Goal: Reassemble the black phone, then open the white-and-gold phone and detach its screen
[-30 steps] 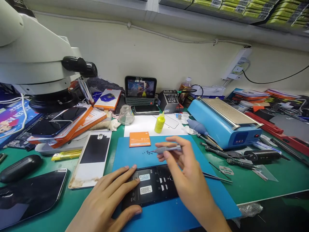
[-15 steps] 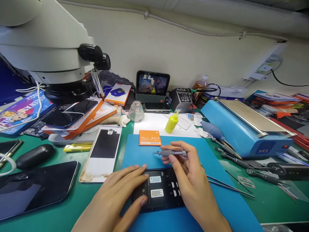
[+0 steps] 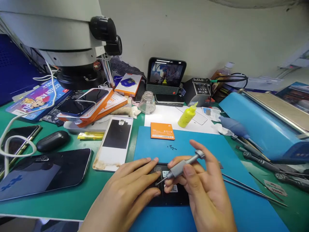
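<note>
A grey precision screwdriver (image 3: 180, 168) is pinched in my right hand (image 3: 202, 190), its thin tip tilted down to the left over the phone body. That black phone body (image 3: 178, 200), with white labels on it, lies on the blue mat under both hands. My left hand (image 3: 127, 190) rests over its left end, fingers stretched out and thumb apart. Several tiny dark screws (image 3: 172, 147) sit on the mat beyond the phone. Farther back is an orange battery (image 3: 162, 130). To the left lies a white phone back cover (image 3: 113, 143) with brown stains at its near end.
Tweezers (image 3: 253, 190) lie at the right of the blue mat (image 3: 154, 219). A yellow bottle (image 3: 187, 116) and a glass jar (image 3: 147, 103) stand behind. A microscope (image 3: 79, 51) overhangs the left; a dark phone (image 3: 48, 175) lies below it. A blue machine (image 3: 263, 124) stands at right.
My right hand has turned the screwdriver from level to tip-down and brought it over the phone body. The tiny screws at its tip are now on the mat. The view has shifted.
</note>
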Motion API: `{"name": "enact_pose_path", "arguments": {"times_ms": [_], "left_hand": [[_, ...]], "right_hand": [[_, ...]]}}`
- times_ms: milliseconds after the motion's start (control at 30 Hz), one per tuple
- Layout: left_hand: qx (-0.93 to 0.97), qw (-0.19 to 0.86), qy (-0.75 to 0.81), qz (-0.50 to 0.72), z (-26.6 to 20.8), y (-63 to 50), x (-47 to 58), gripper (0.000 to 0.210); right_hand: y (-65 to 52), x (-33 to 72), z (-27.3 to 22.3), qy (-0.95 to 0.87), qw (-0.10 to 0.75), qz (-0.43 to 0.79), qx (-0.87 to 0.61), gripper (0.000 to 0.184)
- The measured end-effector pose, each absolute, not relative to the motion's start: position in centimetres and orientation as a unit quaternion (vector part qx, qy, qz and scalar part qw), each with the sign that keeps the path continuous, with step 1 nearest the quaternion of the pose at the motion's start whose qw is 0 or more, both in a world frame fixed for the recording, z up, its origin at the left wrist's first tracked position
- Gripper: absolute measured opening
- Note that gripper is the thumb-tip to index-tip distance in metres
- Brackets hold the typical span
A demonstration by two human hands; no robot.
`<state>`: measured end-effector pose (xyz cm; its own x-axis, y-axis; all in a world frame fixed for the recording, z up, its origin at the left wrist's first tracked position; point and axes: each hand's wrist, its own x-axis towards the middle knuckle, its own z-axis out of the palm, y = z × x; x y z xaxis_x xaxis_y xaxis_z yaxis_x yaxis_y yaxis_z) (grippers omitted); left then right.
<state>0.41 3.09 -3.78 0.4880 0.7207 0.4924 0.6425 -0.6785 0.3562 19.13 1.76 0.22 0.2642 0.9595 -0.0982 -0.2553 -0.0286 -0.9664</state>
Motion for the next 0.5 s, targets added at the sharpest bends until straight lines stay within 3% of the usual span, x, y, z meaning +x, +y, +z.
{"name": "enact_pose_path", "arguments": {"times_ms": [267, 500], "left_hand": [[0.873, 0.059, 0.381, 0.299, -3.0, 3.2, 0.4, 0.040], [0.856, 0.054, 0.383, 0.343, -2.8, 3.4, 0.8, 0.030]], "right_hand": [[2.0, 20.8, -1.2, -0.407, 0.562, 0.520, -0.499, 0.054], [1.7, 21.1, -1.5, -0.425, 0.550, 0.493, -0.523, 0.051]]}}
